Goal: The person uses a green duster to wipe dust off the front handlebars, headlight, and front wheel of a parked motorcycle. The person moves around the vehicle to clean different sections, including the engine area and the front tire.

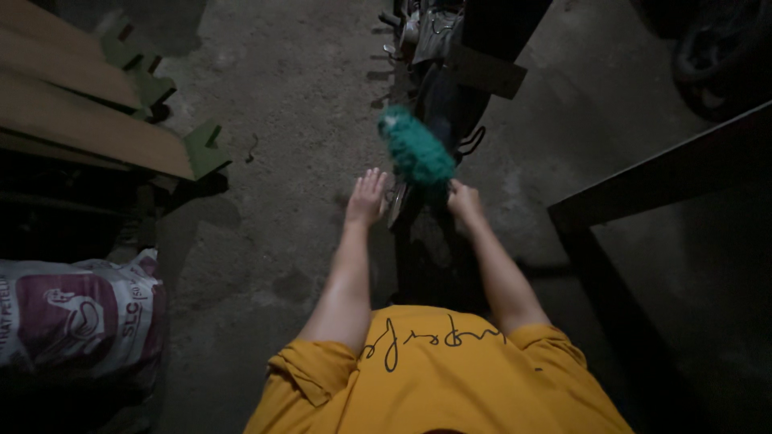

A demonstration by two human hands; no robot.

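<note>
The duster (416, 149) is a shaggy teal-green tuft, fluffy and oblong, tilted with a paler tip at its upper left end. I hold it raised in front of me over the dark machine (438, 96). My right hand (464, 201) is closed around its handle at the lower right end of the tuft; the handle itself is hidden in my grip. My left hand (367, 196) is just left of the duster, flat and open with fingers spread, palm down, holding nothing, near a thin metal part (397, 202) I cannot make out.

The machine beyond the duster looks like a motorbike, but it lies in deep shadow and its top is cut off by the frame. Right of the duster a dark beam (667, 173) slants across, and everything under it is black. Far right of the duster, at the top corner, a tyre (716, 56) is barely visible. Left of the duster is bare concrete floor (289, 120), then wooden planks (80, 112) with green brackets (205, 149). Well below those, a printed sack (76, 317) is cut off at the edge. My yellow shirt (442, 378) fills the bottom.
</note>
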